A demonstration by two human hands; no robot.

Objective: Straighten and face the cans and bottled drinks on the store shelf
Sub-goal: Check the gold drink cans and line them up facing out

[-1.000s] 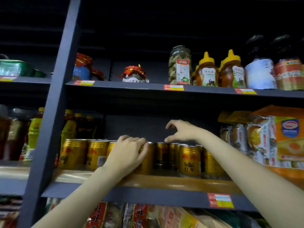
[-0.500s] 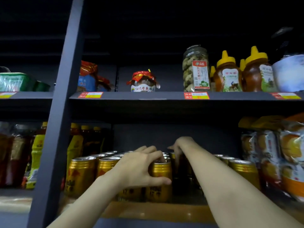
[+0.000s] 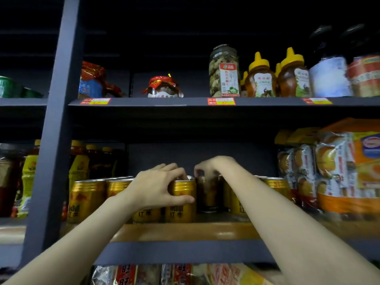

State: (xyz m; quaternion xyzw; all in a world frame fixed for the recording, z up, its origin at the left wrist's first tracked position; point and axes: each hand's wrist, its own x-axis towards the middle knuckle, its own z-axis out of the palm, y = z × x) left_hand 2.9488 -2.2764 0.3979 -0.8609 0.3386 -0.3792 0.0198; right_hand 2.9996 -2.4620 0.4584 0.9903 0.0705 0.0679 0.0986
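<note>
Since half a second ago, both my hands sit higher on the row of gold cans and my right hand has drawn back forward. My left hand (image 3: 158, 188) wraps a front gold can (image 3: 182, 200) on the wooden shelf (image 3: 205, 231), thumb across its face. My right hand (image 3: 209, 168) curls over a darker can behind (image 3: 207, 196); whether it grips, I cannot tell.

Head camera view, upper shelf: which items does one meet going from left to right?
Red and blue packet → small jar with red wrapping → tall clear jar → honey bottles with yellow caps → white-labelled dark bottle.
</note>
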